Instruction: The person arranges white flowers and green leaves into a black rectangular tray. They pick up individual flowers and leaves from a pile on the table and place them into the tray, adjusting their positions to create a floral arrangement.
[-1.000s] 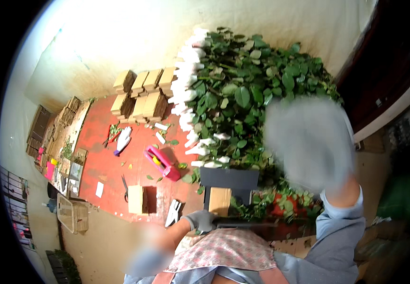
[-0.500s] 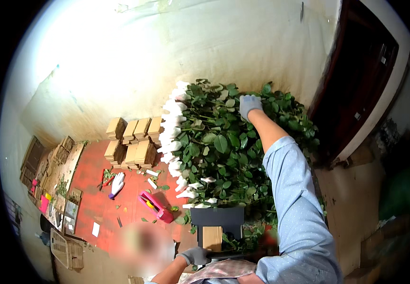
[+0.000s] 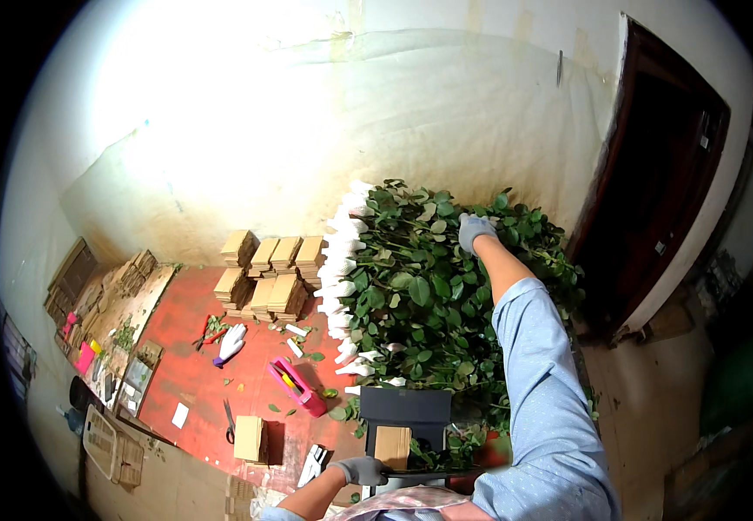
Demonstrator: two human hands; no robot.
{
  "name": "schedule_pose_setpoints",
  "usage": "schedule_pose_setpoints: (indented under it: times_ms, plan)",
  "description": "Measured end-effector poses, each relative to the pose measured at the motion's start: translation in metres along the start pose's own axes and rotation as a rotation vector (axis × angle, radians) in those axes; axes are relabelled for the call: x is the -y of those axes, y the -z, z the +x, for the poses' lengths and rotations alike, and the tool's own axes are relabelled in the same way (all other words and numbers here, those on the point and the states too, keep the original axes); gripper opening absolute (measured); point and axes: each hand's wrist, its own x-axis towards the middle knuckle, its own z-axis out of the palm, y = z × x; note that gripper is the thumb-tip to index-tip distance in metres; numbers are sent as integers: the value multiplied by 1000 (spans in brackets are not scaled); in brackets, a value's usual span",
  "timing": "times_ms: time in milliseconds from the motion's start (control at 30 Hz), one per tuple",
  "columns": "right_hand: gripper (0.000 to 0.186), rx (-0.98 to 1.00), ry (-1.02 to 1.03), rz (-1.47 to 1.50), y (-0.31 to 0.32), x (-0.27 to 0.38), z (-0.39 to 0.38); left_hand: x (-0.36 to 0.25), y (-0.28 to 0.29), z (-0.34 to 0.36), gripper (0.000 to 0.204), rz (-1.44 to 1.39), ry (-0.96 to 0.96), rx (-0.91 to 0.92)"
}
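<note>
My gloved right hand (image 3: 475, 232) reaches into the far part of a heap of leafy rose stems (image 3: 420, 286), fingers curled among the leaves; what they hold is hidden. The white-wrapped flower heads (image 3: 339, 267) line the heap's left side. My gloved left hand (image 3: 361, 471) is closed at the front edge of a black box-like holder (image 3: 402, 402), which has a cardboard piece (image 3: 391, 449) and loose foliage in it. Just left of that hand lies a white-and-black tool (image 3: 310, 464), probably a stapler, and a small cardboard stack (image 3: 250, 440).
On the red table (image 3: 172, 347) are cardboard stacks (image 3: 281, 278), a pink tape dispenser (image 3: 303, 386), scissors (image 3: 230, 421), red-handled shears (image 3: 207, 328) and a white glove (image 3: 231, 346). A cluttered side bench (image 3: 116, 330), a plastic basket (image 3: 112, 447) and a dark doorway (image 3: 654, 191) flank the table.
My right hand has gone from a blur over the heap's right side to the stems at the back. The view has shifted, showing more wall. My left hand stays at the black holder.
</note>
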Motion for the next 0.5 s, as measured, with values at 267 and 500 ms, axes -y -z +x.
schedule_pose_setpoints:
  times_ms: [267,500]
  plan:
    - [45,-77,-31,-168,-16,-7,7,11,-7,14,55,29,-32,-41]
    - [40,-142,174,-442,2,-6,17,0,-5,-7,54,-54,-15,-58]
